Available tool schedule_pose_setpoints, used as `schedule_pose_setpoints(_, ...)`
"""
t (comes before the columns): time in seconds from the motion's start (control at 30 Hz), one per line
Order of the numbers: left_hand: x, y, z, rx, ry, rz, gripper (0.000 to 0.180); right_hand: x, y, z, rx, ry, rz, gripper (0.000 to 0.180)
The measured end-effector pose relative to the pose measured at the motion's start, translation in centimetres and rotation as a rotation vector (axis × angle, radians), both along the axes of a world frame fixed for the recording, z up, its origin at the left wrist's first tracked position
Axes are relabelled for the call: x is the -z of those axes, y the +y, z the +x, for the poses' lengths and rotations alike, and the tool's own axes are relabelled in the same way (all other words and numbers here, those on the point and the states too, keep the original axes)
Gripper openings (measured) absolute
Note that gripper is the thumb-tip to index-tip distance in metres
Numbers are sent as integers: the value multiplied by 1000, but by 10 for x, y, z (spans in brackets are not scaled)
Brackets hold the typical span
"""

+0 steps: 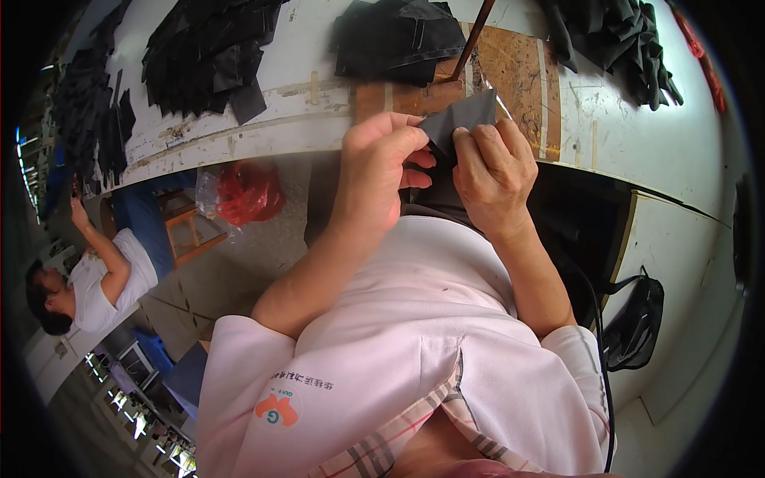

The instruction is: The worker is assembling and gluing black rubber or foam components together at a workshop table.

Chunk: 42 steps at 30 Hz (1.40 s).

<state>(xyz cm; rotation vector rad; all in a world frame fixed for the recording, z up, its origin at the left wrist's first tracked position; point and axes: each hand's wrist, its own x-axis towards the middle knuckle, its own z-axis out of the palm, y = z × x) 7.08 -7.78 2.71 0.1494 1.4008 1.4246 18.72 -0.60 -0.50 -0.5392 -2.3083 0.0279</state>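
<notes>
A small dark grey-black piece of fabric (478, 110) is held up in front of me, just over the near edge of the table. My left hand (381, 159) pinches its left corner between thumb and forefinger, with the other fingers curled below. On the other side, my right hand (496, 169) grips the piece with its fingers bent over the lower edge. One corner of the fabric points up and to the right. Behind it lies a stack of black fabric pieces (398, 48) with pale stitch lines.
More black fabric heaps (209, 60) cover the table's left, and another pile (615, 40) lies right. A thin brown rod (475, 38) rises from the brown board (522, 76). Below left are a red plastic bag (249, 193), a wooden stool (191, 231) and a co-worker (119, 275).
</notes>
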Motion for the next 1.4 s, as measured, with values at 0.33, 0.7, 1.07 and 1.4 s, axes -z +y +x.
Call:
schedule_pose_setpoints(0.33,3,-5,4,175,655,218,3,-18,-5,2,-140,268,-937,17)
schedule_pose_setpoints(0.7,10,-1,-14,-28,-98,266,27,-7,-2,-16,-7,387,-1159,9)
schedule_pose_setpoints(1.07,16,3,-7,-22,1119,261,19,-18,-1,-11,-462,746,-2259,10)
schedule_pose_setpoints(1.4,-10,-12,-14,319,-907,527,35,-13,5,-5,-739,824,-1989,14)
